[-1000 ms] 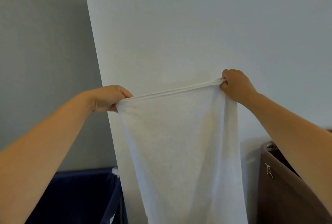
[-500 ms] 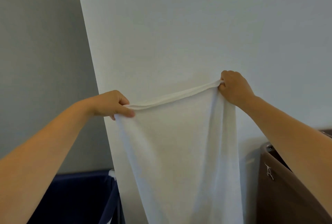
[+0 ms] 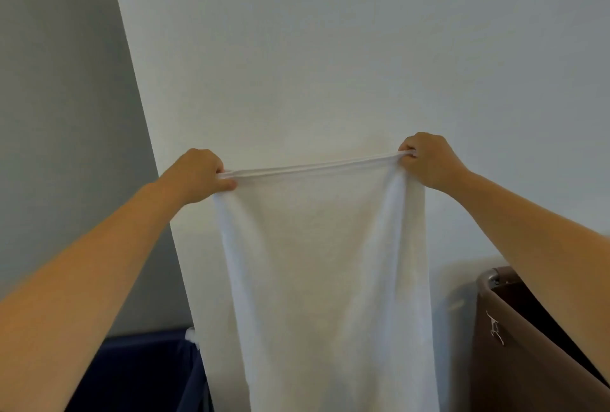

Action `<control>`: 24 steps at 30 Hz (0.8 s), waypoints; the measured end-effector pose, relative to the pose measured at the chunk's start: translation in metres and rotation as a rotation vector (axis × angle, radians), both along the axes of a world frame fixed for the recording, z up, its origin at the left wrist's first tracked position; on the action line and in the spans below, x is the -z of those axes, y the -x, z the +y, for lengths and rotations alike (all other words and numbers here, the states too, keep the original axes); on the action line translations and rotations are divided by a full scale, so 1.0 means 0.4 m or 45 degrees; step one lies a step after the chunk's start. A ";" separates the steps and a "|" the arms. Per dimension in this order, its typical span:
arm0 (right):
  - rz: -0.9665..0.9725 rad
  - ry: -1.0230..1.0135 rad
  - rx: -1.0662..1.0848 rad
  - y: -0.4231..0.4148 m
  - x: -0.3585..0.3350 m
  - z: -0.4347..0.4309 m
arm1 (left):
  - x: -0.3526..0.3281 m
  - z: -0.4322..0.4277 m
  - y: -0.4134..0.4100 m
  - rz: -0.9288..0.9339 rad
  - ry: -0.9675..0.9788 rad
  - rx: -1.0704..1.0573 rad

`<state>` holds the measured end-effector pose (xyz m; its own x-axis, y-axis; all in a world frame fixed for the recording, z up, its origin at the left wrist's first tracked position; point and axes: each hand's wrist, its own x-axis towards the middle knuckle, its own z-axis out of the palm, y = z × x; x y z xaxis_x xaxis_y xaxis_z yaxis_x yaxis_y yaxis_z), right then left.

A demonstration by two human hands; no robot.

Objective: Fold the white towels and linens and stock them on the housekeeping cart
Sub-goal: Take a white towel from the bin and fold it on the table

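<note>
A white towel (image 3: 323, 279) hangs lengthwise in front of me, held up at arm's length before a white wall. My left hand (image 3: 198, 173) is shut on its top left corner. My right hand (image 3: 427, 159) is shut on its top right corner, slightly higher. The top edge runs taut between both hands and looks doubled. The towel's lower end runs out of the frame at the bottom.
A dark blue fabric bin (image 3: 142, 375) sits low on the left, next to the wall corner. A brown bin or cart side (image 3: 521, 355) stands at the lower right under my right forearm. The white wall (image 3: 330, 48) fills the background.
My left hand has risen and pulled outward, so the sagging top edge is now stretched straight. The right hand has kept its grip in about the same place.
</note>
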<state>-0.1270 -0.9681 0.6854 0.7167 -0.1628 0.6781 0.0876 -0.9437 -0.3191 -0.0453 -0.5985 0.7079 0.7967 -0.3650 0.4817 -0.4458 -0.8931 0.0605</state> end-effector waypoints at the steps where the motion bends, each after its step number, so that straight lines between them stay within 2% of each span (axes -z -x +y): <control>1: -0.008 0.011 0.018 -0.013 -0.001 -0.005 | -0.003 -0.012 -0.011 -0.034 -0.026 -0.013; 7: -0.152 0.005 0.099 -0.050 -0.050 -0.019 | -0.026 -0.050 -0.043 -0.302 0.155 -0.023; 13: -0.251 -0.021 0.075 0.007 -0.082 -0.014 | -0.063 -0.049 0.017 -0.390 0.219 -0.063; 17: -0.174 -0.060 0.021 0.082 -0.041 -0.019 | -0.030 -0.042 0.084 -0.331 0.229 -0.060; 24: 0.116 -0.056 -0.042 0.275 0.140 -0.014 | 0.137 -0.015 0.244 -0.078 0.060 -0.031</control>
